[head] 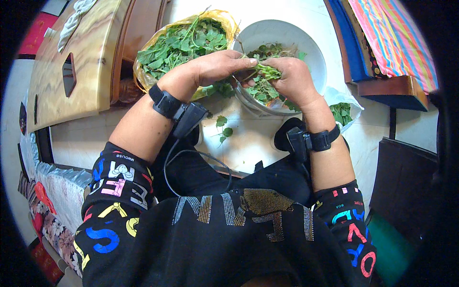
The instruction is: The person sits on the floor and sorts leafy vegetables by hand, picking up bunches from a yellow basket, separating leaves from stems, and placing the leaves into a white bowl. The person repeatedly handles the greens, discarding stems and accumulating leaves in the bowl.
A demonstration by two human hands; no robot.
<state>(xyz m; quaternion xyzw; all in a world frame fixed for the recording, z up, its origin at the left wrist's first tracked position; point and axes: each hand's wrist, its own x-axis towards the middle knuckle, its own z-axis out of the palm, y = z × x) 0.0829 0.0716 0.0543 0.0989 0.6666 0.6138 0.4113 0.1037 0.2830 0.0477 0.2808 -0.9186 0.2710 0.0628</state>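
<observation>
A bunch of green leafy stems (269, 72) is gripped in my right hand (294, 77), its cut or broken ends facing left. My left hand (224, 66) pinches at those ends between thumb and fingers, and a thin brown stalk (240, 45) sticks up beside it. Both hands are above a grey round basin (312, 46) that holds loose leaves and stringy stem scraps (263, 91). To the left, a yellow plastic bag (229, 21) stands full of leafy greens (186, 45). My fingers partly hide the bunch.
A few fallen leaves (224, 129) lie on the tiled floor (244, 143) between my feet. Right of the basin is a white plastic bag (353, 107) with greens inside. A marble-patterned table (89, 71) is at left; a wooden seat with striped cloth (398, 43) is at right.
</observation>
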